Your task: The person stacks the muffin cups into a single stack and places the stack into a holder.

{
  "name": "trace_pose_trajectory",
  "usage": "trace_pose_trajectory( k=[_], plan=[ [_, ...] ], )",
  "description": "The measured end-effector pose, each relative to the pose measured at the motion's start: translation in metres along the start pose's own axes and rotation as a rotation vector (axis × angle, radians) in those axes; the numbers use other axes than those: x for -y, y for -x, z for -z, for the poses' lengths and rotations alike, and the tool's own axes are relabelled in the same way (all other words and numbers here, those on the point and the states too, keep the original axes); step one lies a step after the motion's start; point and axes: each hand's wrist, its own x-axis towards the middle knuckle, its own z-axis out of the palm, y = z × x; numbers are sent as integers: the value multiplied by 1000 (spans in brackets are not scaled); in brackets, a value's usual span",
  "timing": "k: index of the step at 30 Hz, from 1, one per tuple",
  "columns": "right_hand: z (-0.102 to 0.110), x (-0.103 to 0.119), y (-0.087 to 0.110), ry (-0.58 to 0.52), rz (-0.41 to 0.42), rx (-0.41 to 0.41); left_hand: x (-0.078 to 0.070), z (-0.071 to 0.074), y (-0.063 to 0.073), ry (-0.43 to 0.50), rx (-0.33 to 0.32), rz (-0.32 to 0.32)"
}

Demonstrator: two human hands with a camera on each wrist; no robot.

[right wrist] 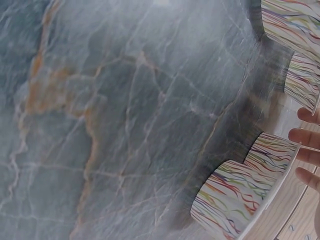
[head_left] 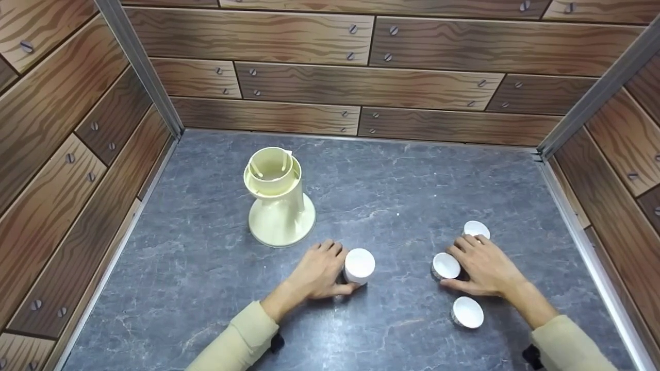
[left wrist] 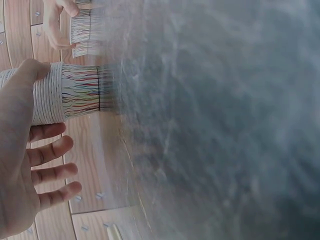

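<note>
Beside the stand, my left hand (head_left: 322, 270) grips an upright stack of nested paper cups (head_left: 360, 264). The left wrist view shows the stack's ridged rims and streaked coloured side (left wrist: 80, 90), with the thumb on one side and fingers on the other. On the right, my right hand (head_left: 484, 268) holds an upright paper cup (head_left: 446, 266) between thumb and fingers. One more cup (head_left: 467, 312) stands nearer me, and another cup (head_left: 476, 229) is partly hidden behind the fingers. Several streaked cups (right wrist: 225, 200) appear around the right fingers (right wrist: 306, 137) in the right wrist view.
A cream stand (head_left: 282, 226) with a flared round base and a round, open top (head_left: 272, 170) stands left of centre. Wood-patterned panels (head_left: 304, 82) enclose the grey marbled table (head_left: 386, 330) at the back and both sides.
</note>
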Motion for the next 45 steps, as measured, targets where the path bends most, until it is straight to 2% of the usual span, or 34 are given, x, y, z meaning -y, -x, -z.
trace_pose_trajectory(
  k=[16, 45],
  plan=[
    [2, 0, -2, 3, -2, 22, 0, 0, 1, -19, 1, 3],
    [20, 10, -20, 11, 33, -20, -1, 0, 0, -28, -21, -3]
  ],
)
